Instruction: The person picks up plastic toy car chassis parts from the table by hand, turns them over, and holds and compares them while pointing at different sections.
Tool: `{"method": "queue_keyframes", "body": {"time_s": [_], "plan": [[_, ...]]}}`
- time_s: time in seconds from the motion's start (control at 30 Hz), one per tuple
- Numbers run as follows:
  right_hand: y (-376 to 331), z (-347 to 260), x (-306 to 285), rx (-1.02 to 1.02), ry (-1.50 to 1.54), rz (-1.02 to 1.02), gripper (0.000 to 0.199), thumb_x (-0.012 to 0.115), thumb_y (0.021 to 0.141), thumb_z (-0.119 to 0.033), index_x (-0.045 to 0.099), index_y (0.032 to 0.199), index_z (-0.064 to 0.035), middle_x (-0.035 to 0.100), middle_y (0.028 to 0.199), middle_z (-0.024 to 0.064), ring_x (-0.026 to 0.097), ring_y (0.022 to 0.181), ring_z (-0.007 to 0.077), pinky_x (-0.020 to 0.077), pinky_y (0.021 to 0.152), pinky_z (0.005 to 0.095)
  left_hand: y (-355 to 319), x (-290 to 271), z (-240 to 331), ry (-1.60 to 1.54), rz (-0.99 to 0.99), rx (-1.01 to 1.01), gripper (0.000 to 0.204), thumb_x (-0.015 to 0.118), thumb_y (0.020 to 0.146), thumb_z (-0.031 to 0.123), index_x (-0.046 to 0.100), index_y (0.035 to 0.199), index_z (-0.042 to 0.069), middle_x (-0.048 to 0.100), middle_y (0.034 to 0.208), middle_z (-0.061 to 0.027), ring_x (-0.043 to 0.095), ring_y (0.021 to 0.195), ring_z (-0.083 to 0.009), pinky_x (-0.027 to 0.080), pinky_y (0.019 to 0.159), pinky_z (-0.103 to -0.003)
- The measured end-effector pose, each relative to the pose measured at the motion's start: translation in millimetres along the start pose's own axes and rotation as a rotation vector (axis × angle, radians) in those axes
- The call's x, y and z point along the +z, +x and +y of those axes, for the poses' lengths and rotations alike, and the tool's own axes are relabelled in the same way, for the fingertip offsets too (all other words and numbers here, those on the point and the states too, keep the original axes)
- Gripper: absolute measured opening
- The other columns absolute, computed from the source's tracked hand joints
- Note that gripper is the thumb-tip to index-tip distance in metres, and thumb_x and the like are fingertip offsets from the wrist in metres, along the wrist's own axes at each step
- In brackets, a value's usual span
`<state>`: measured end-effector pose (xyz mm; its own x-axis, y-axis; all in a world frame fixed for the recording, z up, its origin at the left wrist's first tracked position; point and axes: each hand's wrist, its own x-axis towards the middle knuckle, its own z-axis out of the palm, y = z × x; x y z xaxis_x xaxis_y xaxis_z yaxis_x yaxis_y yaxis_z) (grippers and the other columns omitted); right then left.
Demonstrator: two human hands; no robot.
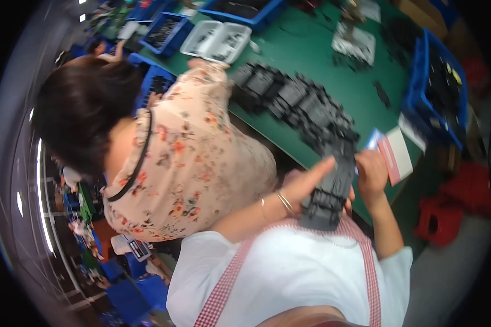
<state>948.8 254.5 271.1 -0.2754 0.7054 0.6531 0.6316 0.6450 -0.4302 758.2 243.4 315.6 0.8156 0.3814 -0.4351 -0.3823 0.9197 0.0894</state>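
My left hand [304, 182] presses flat, fingers stretched out, against the side of a long black plastic tray stack [328, 191] that leans from the green table toward my chest. My right hand [371, 171] grips the same stack from its right side. The black stack continues as a curved row of black trays [294, 101] lying across the table. Bracelets circle my left wrist.
A person in a floral top [196, 163] bends close on my left. Blue bins [439, 87] hold dark parts at right and along the far side [166, 32]. A grey tray [215, 41] sits at the back. A small pink-and-white card box [395, 152] lies by the table [305, 49] edge; a red stool [439, 218] stands below.
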Motion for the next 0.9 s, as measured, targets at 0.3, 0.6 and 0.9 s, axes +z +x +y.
{"method": "queue_keyframes", "body": {"time_s": [0.3, 0.6, 0.9], "plan": [[11.0, 3.8, -1.9, 0.826, 0.456, -0.051, 0.016, 0.052, 0.089, -0.008, 0.058, 0.102, -0.0004, 0.066, 0.087, 0.0091, 0.064, 0.082, 0.0175, 0.0481, 0.073, 0.0283, 28.1, -2.0, 37.9, -0.08, 0.01, 0.086, 0.081, 0.021, 0.087, 0.065, 0.052, 0.106, -0.007, 0.062, 0.09, -0.0196, 0.064, 0.076, -0.0325, 0.054, 0.071, -0.04], [17.5, 33.6, 2.0, 1.046, 0.71, -0.165, 0.026, 0.045, 0.094, -0.016, 0.056, 0.113, -0.0008, 0.066, 0.094, 0.0086, 0.063, 0.085, 0.0156, 0.0482, 0.075, 0.027, 67.8, 4.1, 63.3, -0.07, 0.105, 0.166, 0.075, 0.021, 0.088, 0.062, 0.046, 0.116, -0.004, 0.059, 0.096, -0.0166, 0.063, 0.078, -0.0301, 0.054, 0.07, -0.04], [25.6, 73.3, -3.7, 0.323, 0.524, -0.026, 0.031, 0.066, 0.077, -0.016, 0.057, 0.101, 0.0017, 0.06, 0.086, 0.0121, 0.06, 0.078, 0.0252, 0.0481, 0.069, 0.0331, 96.7, -0.2, 97.9, -0.097, 0.218, 0.269, 0.08, 0.025, 0.085, 0.066, 0.056, 0.101, -0.006, 0.062, 0.086, -0.0185, 0.064, 0.074, -0.0298, 0.055, 0.069, -0.039]]}}
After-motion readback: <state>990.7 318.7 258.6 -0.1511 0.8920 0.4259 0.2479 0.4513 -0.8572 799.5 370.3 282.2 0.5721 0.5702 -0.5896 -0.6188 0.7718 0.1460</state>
